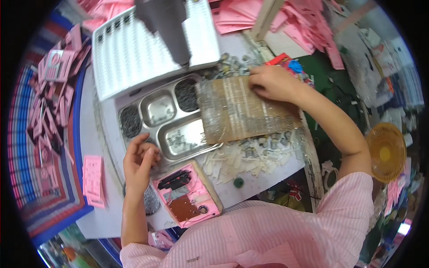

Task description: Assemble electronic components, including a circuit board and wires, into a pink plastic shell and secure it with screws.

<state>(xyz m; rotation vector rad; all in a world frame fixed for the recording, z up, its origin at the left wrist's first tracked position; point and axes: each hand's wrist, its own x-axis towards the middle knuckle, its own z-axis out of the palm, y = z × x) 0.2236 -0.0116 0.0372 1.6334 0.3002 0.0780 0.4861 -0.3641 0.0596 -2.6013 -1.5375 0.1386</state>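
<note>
Pink-striped sleeves fill the near edge, and just beyond them lies a pink plastic casing [187, 194] with its inner parts exposed. Farther off, a white ridged tray [129, 53] leans behind a steel compartment tray [167, 118] holding dark small parts. Across its right side rests a brown cardboard sheet [243, 109]; the right hand [272, 82] presses on its far corner, fingers curled. Keeping that sheet flat seems wise. The left hand [140, 161], fingers loosely bent together near the steel tray's near-left corner, may pinch something small; it cannot be told. White scraps [250, 156] crowd the right.
</note>
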